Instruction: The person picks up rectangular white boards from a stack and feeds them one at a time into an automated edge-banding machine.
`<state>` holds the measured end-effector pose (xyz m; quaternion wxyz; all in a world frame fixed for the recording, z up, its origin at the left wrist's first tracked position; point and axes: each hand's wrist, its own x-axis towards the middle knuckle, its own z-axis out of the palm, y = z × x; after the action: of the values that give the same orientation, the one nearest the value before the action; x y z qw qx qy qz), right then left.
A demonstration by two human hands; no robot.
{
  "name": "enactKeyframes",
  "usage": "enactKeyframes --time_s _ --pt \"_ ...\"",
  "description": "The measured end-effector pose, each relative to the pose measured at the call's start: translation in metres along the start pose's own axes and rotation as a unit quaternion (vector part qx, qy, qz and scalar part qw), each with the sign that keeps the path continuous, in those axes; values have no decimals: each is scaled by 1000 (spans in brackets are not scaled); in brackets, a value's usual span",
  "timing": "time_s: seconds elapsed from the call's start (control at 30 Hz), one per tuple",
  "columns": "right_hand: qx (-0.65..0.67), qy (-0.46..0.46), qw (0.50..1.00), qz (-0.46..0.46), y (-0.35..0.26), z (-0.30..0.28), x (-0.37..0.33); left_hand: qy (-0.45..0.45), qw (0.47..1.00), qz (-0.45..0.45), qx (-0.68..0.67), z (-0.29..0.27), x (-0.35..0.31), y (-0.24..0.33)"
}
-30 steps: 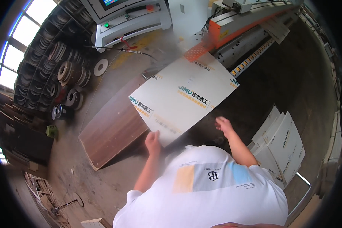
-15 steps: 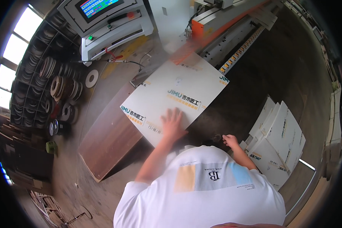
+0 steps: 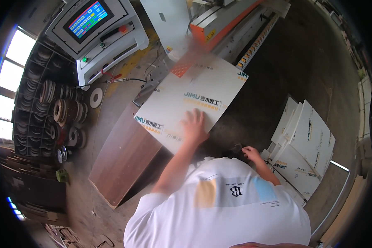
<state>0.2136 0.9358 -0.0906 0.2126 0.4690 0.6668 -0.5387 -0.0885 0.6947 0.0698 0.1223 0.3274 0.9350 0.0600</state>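
Head view, looking down over a person in a white T-shirt bent forward over a workshop floor.

A large white panel lies tilted across the middle of the scene, its far end resting against an orange and grey machine. The person's left hand lies flat on the panel, just inside its near edge, fingers spread open and pointing up the board, palm pressing down rather than gripping. The panel extends well beyond the fingertips toward the machine and off to the left of the hand.

The right hand is off the panel, just past its near right corner, low over the dark floor. Its fingers are loosely curled; whether they hold anything cannot be told.

Left of the panel, partly under its left edge, lies a brown wood-grain board, its long edges running toward the person. Right of the panel there is a broad strip of bare dark floor, and beyond that a fanned stack of white panels leaning together. Beyond the panel's far left corner stands a grey control console with a coloured screen. Further left of the panel, a rack of coiled edge-banding rolls stands under bright windows.
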Motion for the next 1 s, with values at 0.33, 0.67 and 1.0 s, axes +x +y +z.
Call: enactKeyframes --time_s 0.33,0.67,1.0 --pt "-55 -120 983 130 83 7 -2 -54 996 -4 75 -20 74 45" --pt "56 -12 997 59 107 18 -2 -31 992 9 122 -24 166 43" --pt "386 249 883 98 111 -56 25 169 939 295 -45 -12 200 81"
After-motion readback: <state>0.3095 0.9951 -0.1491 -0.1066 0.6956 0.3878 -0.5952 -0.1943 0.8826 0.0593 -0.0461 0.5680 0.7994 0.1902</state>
